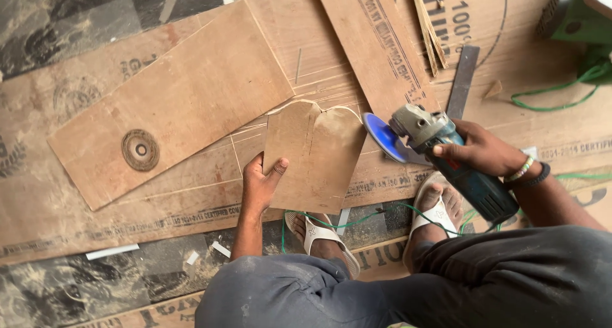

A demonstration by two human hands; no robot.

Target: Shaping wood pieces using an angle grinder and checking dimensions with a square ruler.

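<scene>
Two bare hands at work, seen from above, person crouched on plywood sheets laid over a dark floor. Nearest the camera: dark trousers, knees bent; both feet in white sandals (pixel 322 235), a thin green cord (pixel 376 214) trailing across them.

Left hand (pixel 261 181) lies flat on the lower left corner of a small plywood piece (pixel 315 153), fingers spread, thumb on its face; it presses rather than grips, nothing enclosed in it. That piece has a rounded, arch-like top edge and a straight base; its long axis runs from the person outward, tilted slightly right.

Right hand (pixel 481 151) is closed round the body of a blue angle grinder (pixel 456 159), beaded bands on the wrist. Grinder's long axis slants from lower right up to the left; its blue disc (pixel 381 137) sits at the upper right edge of the piece, touching or just beside it, cannot tell which. So the piece lies left of the tool, between the two hands; right hand nearer the disc edge, left hand well apart from it on the opposite corner.

Farther out: a larger plywood offcut (pixel 175 105) with a worn grinding disc (pixel 140 149) lying on it; a flat metal bar (pixel 462 79); thin wood strips (pixel 430 28); a green object (pixel 577 22) at the top right, partly cut off.
</scene>
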